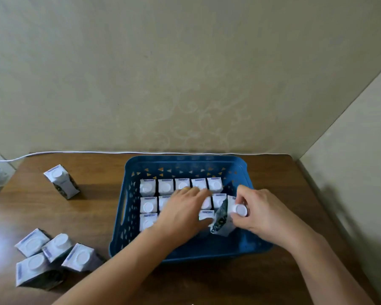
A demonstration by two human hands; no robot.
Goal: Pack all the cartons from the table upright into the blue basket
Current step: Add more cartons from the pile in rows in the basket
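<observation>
While the right hand [254, 211] curled its fingers round the white screw cap of a small white-and-dark patterned paper carton [226, 216], that carton hung tilted over the right end of the blue perforated plastic basket [185, 164], its cap leaning toward the right hand and its base pointing down and left into the gap in the nearest row; the long axis was not yet upright, so it seemed the base had to swing under the cap before it could stand; the left hand [183, 213], fingers straight and relaxed, lay flat across the packed upright cartons [165, 187] just left of that gap, apparently steadying them; five more cartons stood on the brown wooden table [207, 282] well left of the basket, one alone [61, 181] farther back and four clustered [51, 256] near the front edge, all nearer the left hand.
</observation>
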